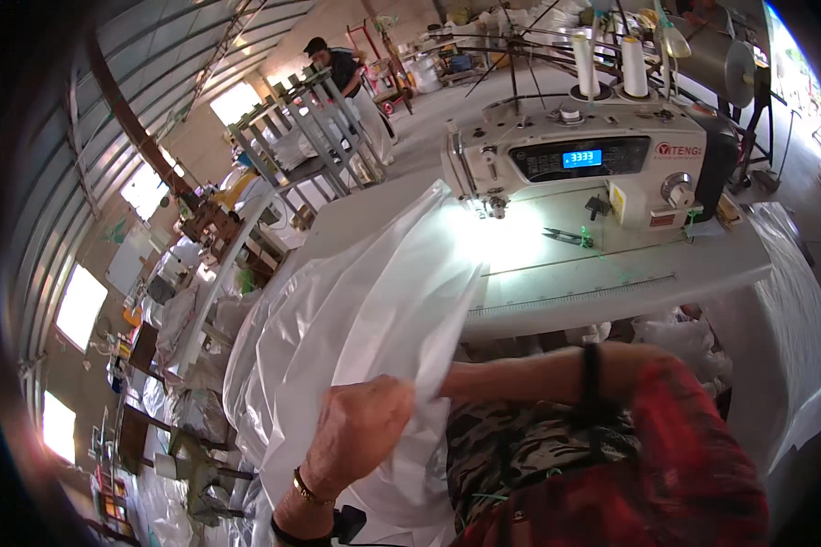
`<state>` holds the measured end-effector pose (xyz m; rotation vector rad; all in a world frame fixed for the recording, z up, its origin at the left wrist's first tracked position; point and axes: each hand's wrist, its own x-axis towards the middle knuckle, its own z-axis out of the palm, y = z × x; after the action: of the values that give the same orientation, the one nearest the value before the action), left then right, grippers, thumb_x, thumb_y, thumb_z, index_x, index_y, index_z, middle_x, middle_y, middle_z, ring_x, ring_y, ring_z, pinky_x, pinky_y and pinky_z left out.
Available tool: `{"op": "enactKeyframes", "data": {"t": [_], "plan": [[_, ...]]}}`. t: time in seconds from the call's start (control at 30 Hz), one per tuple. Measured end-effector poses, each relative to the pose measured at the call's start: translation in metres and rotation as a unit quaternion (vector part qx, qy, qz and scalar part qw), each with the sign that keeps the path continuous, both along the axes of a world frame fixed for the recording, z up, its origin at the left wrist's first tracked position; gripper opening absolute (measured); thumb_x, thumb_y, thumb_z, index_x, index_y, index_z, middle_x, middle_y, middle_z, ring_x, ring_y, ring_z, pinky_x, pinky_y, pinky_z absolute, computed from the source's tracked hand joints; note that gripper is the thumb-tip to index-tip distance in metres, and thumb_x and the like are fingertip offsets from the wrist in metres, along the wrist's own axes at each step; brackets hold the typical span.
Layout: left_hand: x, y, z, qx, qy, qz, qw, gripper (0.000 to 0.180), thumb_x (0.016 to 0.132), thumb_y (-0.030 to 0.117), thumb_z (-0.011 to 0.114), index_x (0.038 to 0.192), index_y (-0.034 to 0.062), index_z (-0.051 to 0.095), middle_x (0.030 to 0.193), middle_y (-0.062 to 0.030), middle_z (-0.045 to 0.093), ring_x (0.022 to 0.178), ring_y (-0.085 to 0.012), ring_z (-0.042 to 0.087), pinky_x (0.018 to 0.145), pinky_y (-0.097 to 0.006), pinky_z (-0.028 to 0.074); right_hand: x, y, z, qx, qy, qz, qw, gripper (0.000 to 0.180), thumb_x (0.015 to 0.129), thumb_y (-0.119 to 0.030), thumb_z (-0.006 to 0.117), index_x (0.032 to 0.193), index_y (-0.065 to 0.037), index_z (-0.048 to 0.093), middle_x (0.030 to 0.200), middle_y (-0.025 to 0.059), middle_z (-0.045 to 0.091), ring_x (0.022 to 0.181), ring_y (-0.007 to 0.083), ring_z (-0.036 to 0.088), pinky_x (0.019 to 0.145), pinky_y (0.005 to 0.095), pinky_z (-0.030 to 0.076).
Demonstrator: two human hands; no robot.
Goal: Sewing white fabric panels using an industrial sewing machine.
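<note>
A large white plastic sheet [337, 310] hangs in folds over the table's left front, one corner reaching up beside the needle end of a white sewing machine [629, 150]. My left hand [363, 428] is closed in a fist on the sheet's near right edge, below the table front. From the right, my right forearm [529, 378] crosses in front of my body toward that same edge. The sheet and my left hand cover the right hand's fingers. Thread snips [566, 237] with green thread lie on the lit machine bed, apart from both hands.
Two white thread cones [634, 68] stand behind the machine. A ruler strip [575, 294] runs along the table's front edge. More clear plastic [798, 319] drapes at the right. A metal rack [306, 137] and another person [347, 77] are at the far left.
</note>
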<state>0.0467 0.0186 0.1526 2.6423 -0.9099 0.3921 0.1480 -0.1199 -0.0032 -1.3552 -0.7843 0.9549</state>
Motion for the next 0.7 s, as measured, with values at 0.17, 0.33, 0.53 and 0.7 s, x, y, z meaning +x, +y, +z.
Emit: {"op": "enactKeyframes", "data": {"t": [0.17,0.33,0.53,0.7], "plan": [[-0.003,-0.004,-0.011,0.210,0.040,-0.072,0.974,0.009,0.076,0.007,0.060,0.083,0.0071,0.055,0.070,-0.0094,0.056,0.059,-0.0285,0.058,0.053,-0.039,0.046,-0.008,0.050,-0.038,0.071,-0.302,-0.071,0.948,0.051,0.092,-0.024,0.056,0.137,-0.002,0.044,0.140,0.0159,0.044,0.130,0.0295,0.041,0.109,0.0393,0.031],[-0.036,0.000,-0.122,0.220,0.027,-0.049,0.974,0.013,0.078,0.010,0.058,0.090,0.0069,0.055,0.072,-0.0099,0.058,0.063,-0.0274,0.060,0.056,-0.040,0.046,-0.034,0.046,-0.109,0.216,-0.371,-0.185,0.884,0.047,0.092,-0.024,0.056,0.134,-0.004,0.049,0.138,0.0158,0.048,0.129,0.0298,0.044,0.108,0.0397,0.033],[-0.051,-0.011,-0.219,-0.051,0.075,0.109,0.990,0.010,0.087,0.010,0.057,0.083,0.0029,0.062,0.071,-0.0165,0.061,0.064,-0.0339,0.062,0.058,-0.045,0.046,-0.005,-0.054,-0.046,-0.247,-0.452,0.238,0.823,0.043,0.090,-0.029,0.058,0.125,-0.004,0.056,0.131,0.0185,0.054,0.127,0.0346,0.045,0.104,0.0442,0.037],[-0.054,-0.027,-0.221,-0.210,0.148,0.202,0.945,0.011,0.086,0.011,0.064,0.082,0.0011,0.067,0.078,-0.0163,0.066,0.068,-0.0323,0.065,0.062,-0.038,0.050,0.005,-0.081,-0.005,-0.209,-0.562,0.078,0.797,0.027,0.087,-0.031,0.061,0.100,-0.008,0.057,0.105,0.0067,0.059,0.110,0.0262,0.051,0.093,0.0422,0.040]]}}
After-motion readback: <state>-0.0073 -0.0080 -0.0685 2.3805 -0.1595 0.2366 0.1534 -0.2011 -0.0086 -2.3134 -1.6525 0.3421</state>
